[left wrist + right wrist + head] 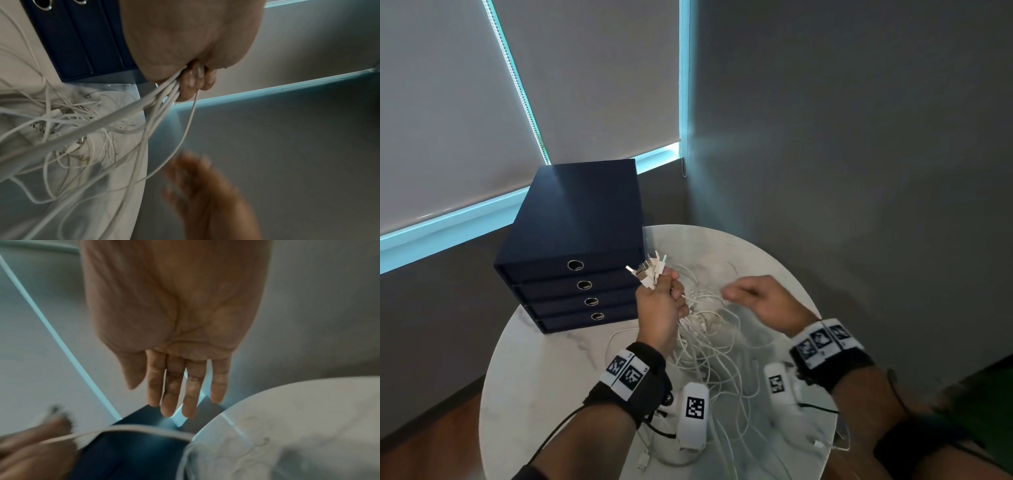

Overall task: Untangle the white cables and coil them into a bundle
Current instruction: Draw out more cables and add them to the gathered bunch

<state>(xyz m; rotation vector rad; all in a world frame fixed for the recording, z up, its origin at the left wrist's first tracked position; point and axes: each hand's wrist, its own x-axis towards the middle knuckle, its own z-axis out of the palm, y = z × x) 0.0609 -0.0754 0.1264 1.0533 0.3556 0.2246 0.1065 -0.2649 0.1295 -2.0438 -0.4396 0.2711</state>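
Observation:
My left hand (664, 301) is raised above the round table and grips a bunch of white cables just below their plug ends (649, 270), which fan out above the fist. In the left wrist view the fingers (195, 81) curl round the strands, and the cables (127, 112) hang down to the tangle (709, 339) on the table. My right hand (753, 298) hovers above the tangle, to the right of the left hand. Its fingers (174, 386) are straight and hold nothing.
A dark blue drawer box (575, 253) with ring pulls stands at the table's back left, close to my left hand. The white marble table (544, 370) sits in a corner between grey walls. Two white marker-tagged devices (693, 418) (779, 385) lie near the front edge.

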